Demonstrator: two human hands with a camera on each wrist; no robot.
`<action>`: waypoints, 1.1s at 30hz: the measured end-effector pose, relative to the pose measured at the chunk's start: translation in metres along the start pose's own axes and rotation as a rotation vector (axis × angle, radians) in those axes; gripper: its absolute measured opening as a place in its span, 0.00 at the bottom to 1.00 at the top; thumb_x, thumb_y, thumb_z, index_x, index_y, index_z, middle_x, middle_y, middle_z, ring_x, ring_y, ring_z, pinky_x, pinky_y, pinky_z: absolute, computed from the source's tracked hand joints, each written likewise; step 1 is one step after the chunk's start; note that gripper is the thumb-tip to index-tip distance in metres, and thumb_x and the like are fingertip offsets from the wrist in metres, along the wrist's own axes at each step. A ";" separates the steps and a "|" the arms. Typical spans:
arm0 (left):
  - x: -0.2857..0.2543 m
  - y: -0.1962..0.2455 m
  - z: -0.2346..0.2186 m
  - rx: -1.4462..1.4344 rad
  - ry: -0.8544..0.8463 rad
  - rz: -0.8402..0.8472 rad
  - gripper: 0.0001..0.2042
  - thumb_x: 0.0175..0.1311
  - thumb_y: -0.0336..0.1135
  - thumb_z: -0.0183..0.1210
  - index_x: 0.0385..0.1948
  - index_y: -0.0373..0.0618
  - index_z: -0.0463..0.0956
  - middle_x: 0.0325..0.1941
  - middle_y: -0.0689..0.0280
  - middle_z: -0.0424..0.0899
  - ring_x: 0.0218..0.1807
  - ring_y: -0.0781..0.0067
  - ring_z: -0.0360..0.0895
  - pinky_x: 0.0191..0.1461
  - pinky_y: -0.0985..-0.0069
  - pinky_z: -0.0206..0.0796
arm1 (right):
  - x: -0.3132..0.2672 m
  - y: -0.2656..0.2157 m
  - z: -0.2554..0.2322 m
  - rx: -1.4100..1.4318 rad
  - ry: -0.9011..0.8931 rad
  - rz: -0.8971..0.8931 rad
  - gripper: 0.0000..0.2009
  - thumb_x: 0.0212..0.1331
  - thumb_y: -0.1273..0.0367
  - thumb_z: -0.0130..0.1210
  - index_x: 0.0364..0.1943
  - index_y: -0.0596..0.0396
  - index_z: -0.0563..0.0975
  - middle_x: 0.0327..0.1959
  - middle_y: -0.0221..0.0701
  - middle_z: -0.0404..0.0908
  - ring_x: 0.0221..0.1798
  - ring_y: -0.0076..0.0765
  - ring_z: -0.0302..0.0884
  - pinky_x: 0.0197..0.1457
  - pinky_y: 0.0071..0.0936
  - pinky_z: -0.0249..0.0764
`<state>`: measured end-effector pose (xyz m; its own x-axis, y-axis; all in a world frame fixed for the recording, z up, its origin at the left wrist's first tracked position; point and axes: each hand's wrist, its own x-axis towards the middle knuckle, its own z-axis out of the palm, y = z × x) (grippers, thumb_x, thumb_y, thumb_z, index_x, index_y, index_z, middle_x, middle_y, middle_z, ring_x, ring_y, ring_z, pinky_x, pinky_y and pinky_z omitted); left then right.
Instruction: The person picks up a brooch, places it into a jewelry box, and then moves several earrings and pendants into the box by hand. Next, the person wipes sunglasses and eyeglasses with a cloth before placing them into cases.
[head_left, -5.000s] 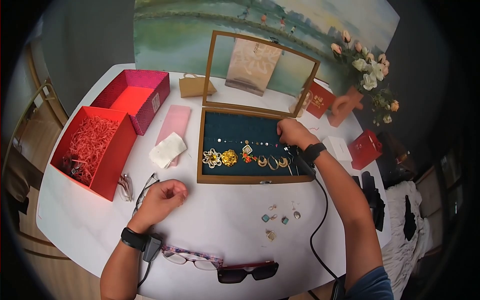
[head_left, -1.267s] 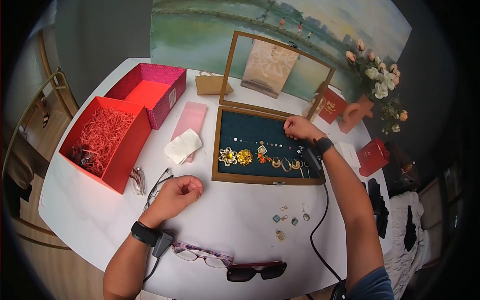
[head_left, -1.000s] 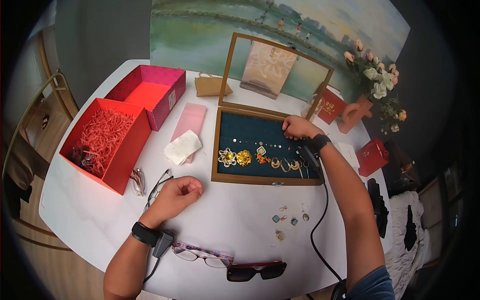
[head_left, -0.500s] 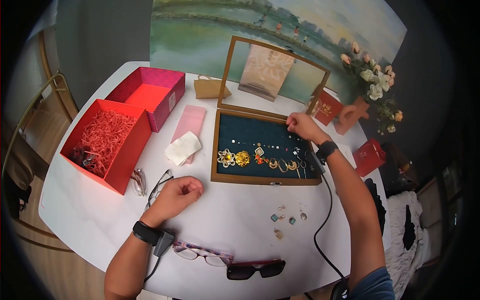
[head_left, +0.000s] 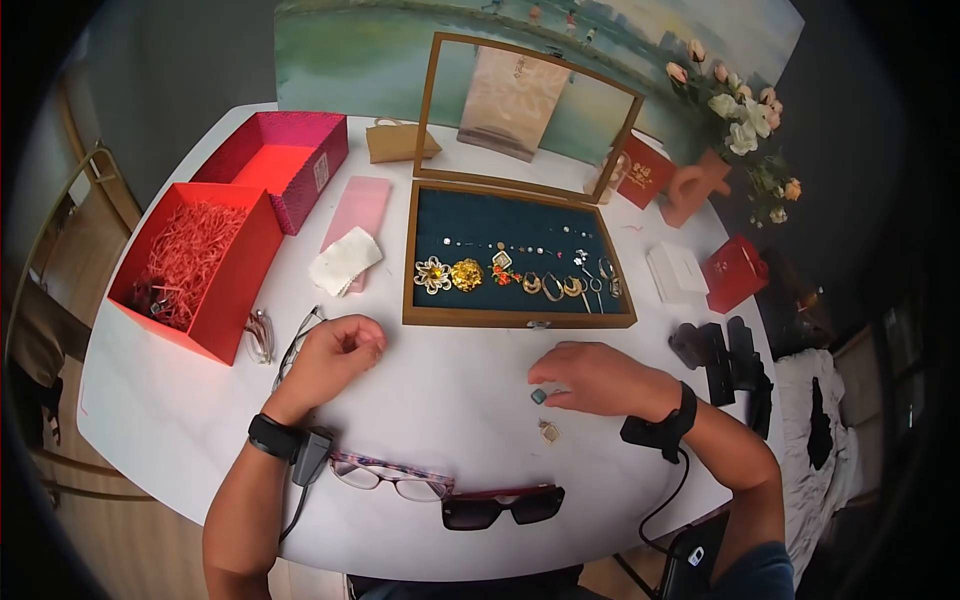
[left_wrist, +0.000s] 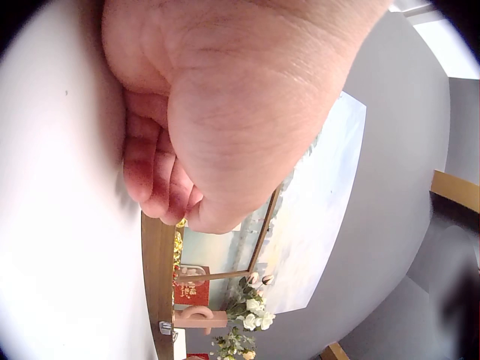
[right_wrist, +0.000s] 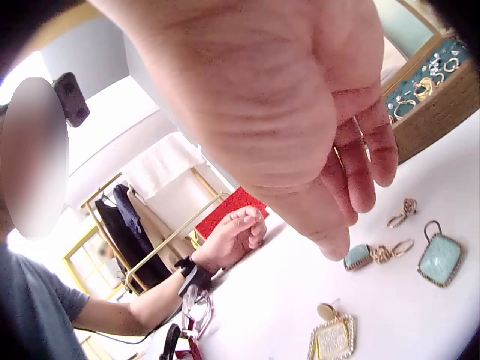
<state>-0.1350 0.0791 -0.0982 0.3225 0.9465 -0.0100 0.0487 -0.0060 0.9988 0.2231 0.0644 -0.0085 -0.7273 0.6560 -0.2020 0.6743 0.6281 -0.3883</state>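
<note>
My right hand (head_left: 605, 382) is held low over the table among loose earrings, with its fingers reaching down and no object between them. In the right wrist view, a turquoise earring (right_wrist: 358, 256) with a gold knot lies right at the thumb tip. Beside it are a larger turquoise earring (right_wrist: 441, 259) with a hook and a small gold knot piece (right_wrist: 403, 214). A square pale earring (right_wrist: 332, 339) with a gold edge lies nearer. My left hand (head_left: 340, 358) rests on the table, loosely curled around nothing, near folded eyeglasses (head_left: 296, 345).
Behind the hands stands a glass-lidded jewelry case (head_left: 470, 318), lid raised, with rows of jewelry on dark cloth. Sunglasses (head_left: 503, 508) and patterned eyeglasses (head_left: 392, 476) lie in front. A red box (head_left: 255, 290) of shredded paper stands left; a flower vase (head_left: 697, 188) stands back right.
My right hand has left the case's upper right area and come down toward me to the loose earrings. Small studs on the cloth's right are now uncovered. The left hand keeps its loose curl.
</note>
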 end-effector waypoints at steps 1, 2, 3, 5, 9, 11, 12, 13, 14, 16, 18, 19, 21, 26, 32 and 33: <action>0.000 0.000 0.000 0.002 -0.003 0.000 0.04 0.64 0.24 0.55 0.36 0.40 0.78 0.31 0.76 0.77 0.33 0.90 0.71 0.37 0.87 0.64 | -0.001 0.001 0.005 0.001 0.003 0.002 0.14 0.55 0.69 0.65 0.46 0.52 0.78 0.41 0.33 0.81 0.48 0.42 0.78 0.52 0.36 0.75; 0.000 0.000 -0.001 -0.007 -0.012 -0.001 0.03 0.64 0.24 0.55 0.36 0.40 0.77 0.31 0.76 0.77 0.32 0.90 0.71 0.37 0.87 0.64 | -0.001 0.002 0.010 -0.007 0.020 -0.031 0.14 0.54 0.71 0.64 0.45 0.53 0.77 0.40 0.34 0.81 0.48 0.43 0.78 0.52 0.37 0.75; 0.001 -0.001 -0.001 -0.015 -0.020 -0.002 0.03 0.64 0.24 0.55 0.36 0.40 0.77 0.31 0.76 0.77 0.32 0.90 0.70 0.36 0.87 0.64 | 0.000 0.003 0.013 -0.015 0.037 -0.065 0.13 0.54 0.72 0.63 0.44 0.53 0.77 0.39 0.34 0.81 0.47 0.44 0.78 0.51 0.38 0.75; 0.001 -0.002 0.000 -0.025 -0.020 0.003 0.03 0.64 0.24 0.55 0.36 0.40 0.77 0.30 0.76 0.77 0.32 0.90 0.70 0.36 0.87 0.64 | 0.002 0.006 0.016 -0.036 0.027 -0.053 0.13 0.53 0.72 0.63 0.44 0.53 0.77 0.39 0.34 0.81 0.48 0.44 0.78 0.52 0.38 0.74; 0.000 -0.002 0.000 -0.039 -0.014 0.003 0.03 0.65 0.25 0.55 0.35 0.40 0.77 0.30 0.76 0.76 0.31 0.90 0.70 0.35 0.87 0.63 | 0.005 0.005 0.015 -0.033 -0.017 0.026 0.12 0.53 0.72 0.62 0.43 0.54 0.78 0.40 0.34 0.79 0.46 0.42 0.79 0.51 0.35 0.75; 0.001 -0.002 -0.001 -0.027 -0.012 0.007 0.02 0.66 0.26 0.55 0.35 0.40 0.77 0.29 0.76 0.76 0.31 0.90 0.69 0.35 0.87 0.63 | 0.006 0.003 0.010 0.093 -0.025 0.088 0.12 0.53 0.73 0.62 0.43 0.54 0.79 0.40 0.33 0.79 0.44 0.38 0.80 0.50 0.32 0.76; 0.001 -0.002 -0.001 -0.014 -0.011 0.010 0.02 0.66 0.26 0.55 0.35 0.41 0.77 0.29 0.76 0.76 0.31 0.90 0.69 0.35 0.87 0.63 | 0.006 0.003 0.007 0.220 -0.031 0.152 0.12 0.53 0.73 0.62 0.44 0.55 0.80 0.40 0.32 0.78 0.42 0.34 0.80 0.48 0.28 0.77; 0.000 -0.002 -0.001 -0.015 -0.009 0.010 0.02 0.66 0.26 0.55 0.35 0.41 0.77 0.29 0.76 0.76 0.31 0.90 0.69 0.35 0.87 0.63 | 0.008 0.005 0.005 0.220 -0.032 0.151 0.12 0.53 0.73 0.62 0.44 0.55 0.80 0.40 0.32 0.78 0.42 0.34 0.80 0.48 0.28 0.77; 0.000 -0.001 -0.001 -0.008 -0.006 0.001 0.03 0.66 0.26 0.55 0.35 0.40 0.77 0.29 0.76 0.76 0.30 0.90 0.69 0.35 0.87 0.63 | 0.008 0.008 0.003 0.359 0.005 0.164 0.12 0.54 0.74 0.62 0.44 0.56 0.80 0.39 0.30 0.76 0.41 0.28 0.79 0.47 0.24 0.77; 0.001 -0.001 -0.001 -0.001 -0.003 -0.004 0.03 0.66 0.26 0.55 0.35 0.40 0.77 0.29 0.76 0.76 0.30 0.90 0.69 0.35 0.87 0.63 | 0.011 0.015 -0.003 0.552 0.077 0.167 0.10 0.58 0.78 0.60 0.45 0.57 0.79 0.39 0.26 0.78 0.41 0.20 0.79 0.48 0.19 0.78; 0.001 -0.001 -0.001 -0.012 -0.010 -0.009 0.03 0.65 0.26 0.55 0.35 0.40 0.77 0.29 0.77 0.76 0.31 0.90 0.70 0.35 0.88 0.63 | 0.015 0.025 -0.011 0.721 0.080 0.214 0.11 0.59 0.79 0.59 0.46 0.58 0.79 0.39 0.27 0.79 0.40 0.20 0.79 0.48 0.20 0.78; 0.001 -0.002 -0.001 -0.011 -0.011 -0.004 0.03 0.65 0.26 0.55 0.35 0.40 0.77 0.29 0.77 0.76 0.31 0.90 0.70 0.35 0.88 0.63 | 0.017 0.030 -0.013 0.894 0.080 0.261 0.11 0.60 0.80 0.59 0.46 0.58 0.78 0.39 0.27 0.81 0.38 0.20 0.80 0.47 0.21 0.78; 0.001 -0.002 -0.001 -0.012 0.001 -0.032 0.03 0.65 0.26 0.55 0.35 0.40 0.77 0.29 0.77 0.77 0.31 0.90 0.70 0.35 0.88 0.63 | 0.020 0.037 -0.015 0.944 0.084 0.227 0.11 0.61 0.81 0.58 0.47 0.58 0.78 0.38 0.28 0.83 0.37 0.21 0.81 0.45 0.21 0.78; 0.000 0.000 0.000 0.002 -0.002 -0.018 0.02 0.64 0.25 0.55 0.35 0.40 0.77 0.29 0.76 0.77 0.31 0.90 0.70 0.35 0.87 0.64 | 0.022 0.039 -0.009 1.057 0.113 0.206 0.09 0.60 0.80 0.60 0.44 0.57 0.78 0.35 0.28 0.82 0.38 0.22 0.82 0.42 0.21 0.77; 0.001 -0.002 0.000 -0.021 -0.008 -0.003 0.03 0.65 0.25 0.55 0.35 0.39 0.77 0.29 0.76 0.77 0.31 0.90 0.70 0.36 0.87 0.64 | 0.019 0.039 -0.005 1.048 0.013 0.257 0.10 0.61 0.76 0.62 0.46 0.59 0.79 0.40 0.29 0.83 0.38 0.23 0.82 0.42 0.23 0.80; 0.001 -0.002 0.000 -0.025 -0.007 -0.001 0.03 0.65 0.25 0.55 0.35 0.39 0.77 0.29 0.76 0.77 0.31 0.90 0.70 0.36 0.87 0.64 | 0.019 0.039 -0.004 1.048 0.014 0.257 0.10 0.61 0.76 0.62 0.46 0.59 0.79 0.40 0.29 0.83 0.38 0.23 0.82 0.42 0.23 0.80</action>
<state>-0.1350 0.0798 -0.0998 0.3288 0.9443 -0.0113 0.0257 0.0031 0.9997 0.2356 0.1030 -0.0237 -0.5735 0.7261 -0.3793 0.3566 -0.1957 -0.9136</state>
